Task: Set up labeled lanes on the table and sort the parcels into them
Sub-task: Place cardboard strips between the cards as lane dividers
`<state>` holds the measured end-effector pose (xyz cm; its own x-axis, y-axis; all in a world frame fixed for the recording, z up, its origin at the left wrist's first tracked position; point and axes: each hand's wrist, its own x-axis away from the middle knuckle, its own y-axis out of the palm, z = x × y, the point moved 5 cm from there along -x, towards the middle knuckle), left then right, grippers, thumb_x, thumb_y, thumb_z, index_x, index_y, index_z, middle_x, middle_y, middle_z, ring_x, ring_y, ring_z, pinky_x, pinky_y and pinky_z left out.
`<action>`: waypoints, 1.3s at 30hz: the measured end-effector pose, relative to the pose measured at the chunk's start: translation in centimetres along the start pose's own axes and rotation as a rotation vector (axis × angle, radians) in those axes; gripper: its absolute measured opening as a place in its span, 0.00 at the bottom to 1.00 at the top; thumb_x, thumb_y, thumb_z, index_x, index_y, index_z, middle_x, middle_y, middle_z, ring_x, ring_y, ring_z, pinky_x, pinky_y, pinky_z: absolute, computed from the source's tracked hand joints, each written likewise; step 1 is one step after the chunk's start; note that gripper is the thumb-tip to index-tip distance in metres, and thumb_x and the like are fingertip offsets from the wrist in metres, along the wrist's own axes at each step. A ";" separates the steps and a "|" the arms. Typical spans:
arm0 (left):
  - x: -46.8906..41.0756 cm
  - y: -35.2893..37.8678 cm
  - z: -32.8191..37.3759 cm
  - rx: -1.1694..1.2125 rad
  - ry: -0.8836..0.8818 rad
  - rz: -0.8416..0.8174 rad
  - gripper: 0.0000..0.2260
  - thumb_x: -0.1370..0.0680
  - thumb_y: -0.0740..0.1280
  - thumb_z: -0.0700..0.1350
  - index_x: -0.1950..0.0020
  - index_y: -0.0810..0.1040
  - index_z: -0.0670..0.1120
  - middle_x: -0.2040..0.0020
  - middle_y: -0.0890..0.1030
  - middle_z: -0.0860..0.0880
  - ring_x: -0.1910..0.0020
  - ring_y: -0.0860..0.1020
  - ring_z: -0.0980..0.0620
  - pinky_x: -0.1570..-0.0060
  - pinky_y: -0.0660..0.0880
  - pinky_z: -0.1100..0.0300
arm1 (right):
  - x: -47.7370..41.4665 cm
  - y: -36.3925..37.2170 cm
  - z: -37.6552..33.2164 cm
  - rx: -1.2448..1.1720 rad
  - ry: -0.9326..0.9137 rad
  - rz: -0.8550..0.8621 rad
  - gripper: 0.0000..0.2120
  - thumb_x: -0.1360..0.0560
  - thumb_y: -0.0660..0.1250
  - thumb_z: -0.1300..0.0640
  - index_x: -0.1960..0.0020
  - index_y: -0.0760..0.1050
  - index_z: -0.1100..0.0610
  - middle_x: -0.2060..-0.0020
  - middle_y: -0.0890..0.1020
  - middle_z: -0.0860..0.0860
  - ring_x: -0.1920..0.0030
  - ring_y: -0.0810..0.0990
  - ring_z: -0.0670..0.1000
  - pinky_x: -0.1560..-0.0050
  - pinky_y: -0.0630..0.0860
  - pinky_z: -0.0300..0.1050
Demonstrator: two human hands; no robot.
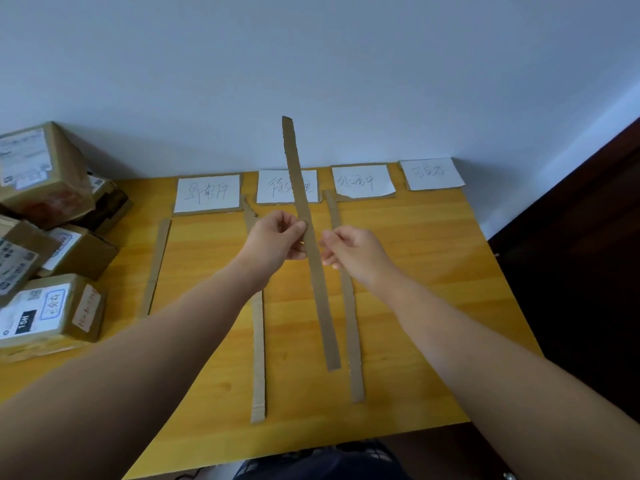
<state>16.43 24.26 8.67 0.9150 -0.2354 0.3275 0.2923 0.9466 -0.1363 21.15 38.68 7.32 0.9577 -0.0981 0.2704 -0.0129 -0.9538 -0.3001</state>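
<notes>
A yellow wooden table (415, 258) is standing against a pale wall, with four handwritten white label cards lying in a row along its far edge: the first (207, 192), second (277, 187), third (362, 181) and fourth (431, 173), left to right. Cardboard parcels (45, 237) bearing shipping labels are lying piled at the table's left end, outside the lanes. Three cardboard divider strips are lying flat on the tabletop, running from the cards toward the near edge: a left one (157, 266), a middle one (258, 358) and a right one (351, 327). A person is holding a fourth long cardboard strip (320, 299) in the air above the table, tilted so its upper end is crossing in front of the second card and the wall. The left hand (277, 242) is pinching this strip between thumb and fingers near its middle, while the right hand (353, 252) is curling loosely just beside the strip's right edge; whether its fingers are gripping it cannot be told.
</notes>
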 end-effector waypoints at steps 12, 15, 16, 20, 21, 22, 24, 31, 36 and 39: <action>0.2 5.4 0.2 -0.125 -0.019 -0.140 0.05 0.19 0.62 0.44 0.52 0.73 0.45 0.58 0.78 0.47 0.64 0.78 0.52 0.63 0.77 0.62 | 1.9 -5.5 2.7 -0.121 0.086 0.237 0.06 0.23 0.67 0.57 0.49 0.77 0.60 0.52 0.83 0.61 0.51 0.83 0.58 0.49 0.79 0.56; -0.3 6.7 -0.5 -0.157 -0.060 -0.124 0.04 0.19 0.61 0.44 0.49 0.73 0.44 0.57 0.79 0.47 0.62 0.78 0.51 0.61 0.76 0.60 | 1.6 -9.9 5.3 -0.072 0.159 0.309 0.08 0.23 0.67 0.57 0.48 0.78 0.60 0.51 0.83 0.59 0.49 0.82 0.59 0.47 0.80 0.56; -0.4 7.2 -0.7 -0.168 -0.069 -0.111 0.05 0.19 0.61 0.44 0.48 0.73 0.44 0.57 0.79 0.47 0.62 0.78 0.51 0.61 0.76 0.61 | 1.4 -11.3 6.2 -0.050 0.181 0.322 0.08 0.24 0.67 0.56 0.48 0.78 0.60 0.51 0.83 0.58 0.49 0.82 0.59 0.46 0.79 0.56; -0.9 10.1 -1.5 -0.178 -0.120 -0.067 0.05 0.19 0.61 0.43 0.46 0.73 0.43 0.56 0.79 0.46 0.62 0.78 0.51 0.64 0.74 0.62 | 0.6 -16.1 10.2 0.081 0.269 0.330 0.07 0.24 0.66 0.56 0.49 0.77 0.58 0.51 0.82 0.55 0.49 0.80 0.55 0.46 0.78 0.54; -1.0 10.5 -1.8 -0.175 -0.138 -0.060 0.05 0.19 0.61 0.43 0.46 0.73 0.43 0.56 0.79 0.46 0.62 0.78 0.50 0.64 0.74 0.61 | 0.5 -16.7 11.0 0.118 0.287 0.324 0.06 0.23 0.66 0.55 0.50 0.77 0.57 0.51 0.81 0.53 0.50 0.80 0.54 0.47 0.78 0.51; -1.2 11.2 -2.2 -0.175 -0.154 -0.049 0.05 0.19 0.61 0.43 0.46 0.73 0.42 0.55 0.79 0.45 0.63 0.78 0.50 0.64 0.75 0.61 | 0.2 -17.4 11.9 0.153 0.299 0.314 0.05 0.23 0.66 0.55 0.50 0.76 0.57 0.52 0.80 0.52 0.50 0.79 0.53 0.50 0.77 0.48; -1.7 12.4 -3.3 -0.202 -0.183 -0.025 0.06 0.19 0.61 0.43 0.45 0.73 0.42 0.53 0.78 0.44 0.62 0.78 0.49 0.61 0.77 0.58 | -0.3 -18.6 13.4 0.198 0.312 0.283 0.04 0.22 0.65 0.56 0.51 0.75 0.56 0.54 0.79 0.51 0.52 0.77 0.52 0.53 0.73 0.45; -2.1 15.6 -9.0 -0.989 -0.181 -0.067 0.19 0.20 0.62 0.49 0.30 0.67 0.47 0.32 0.68 0.44 0.36 0.70 0.42 0.39 0.70 0.50 | -2.6 -19.5 17.6 0.166 0.353 0.155 0.07 0.22 0.65 0.55 0.48 0.76 0.58 0.52 0.79 0.52 0.51 0.77 0.52 0.48 0.75 0.47; -2.2 18.0 -10.8 -1.135 -0.138 -0.190 0.24 0.21 0.62 0.50 0.26 0.63 0.49 0.29 0.65 0.46 0.30 0.64 0.44 0.34 0.67 0.50 | -4.4 -19.6 19.2 0.078 0.418 0.140 0.06 0.22 0.65 0.55 0.49 0.75 0.57 0.54 0.78 0.51 0.51 0.77 0.53 0.45 0.77 0.51; -2.6 19.2 -10.7 -1.209 -0.087 -0.228 0.23 0.20 0.62 0.50 0.26 0.63 0.50 0.29 0.65 0.47 0.30 0.64 0.45 0.35 0.67 0.51 | -5.2 -19.6 20.1 0.063 0.462 0.133 0.05 0.23 0.66 0.56 0.51 0.76 0.57 0.54 0.80 0.52 0.50 0.79 0.55 0.44 0.78 0.54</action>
<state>22.65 40.65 -4.74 0.8013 -0.3096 0.5119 0.5543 0.0622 -0.8300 22.22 63.56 -6.62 0.7212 -0.3471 0.5994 -0.0952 -0.9069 -0.4106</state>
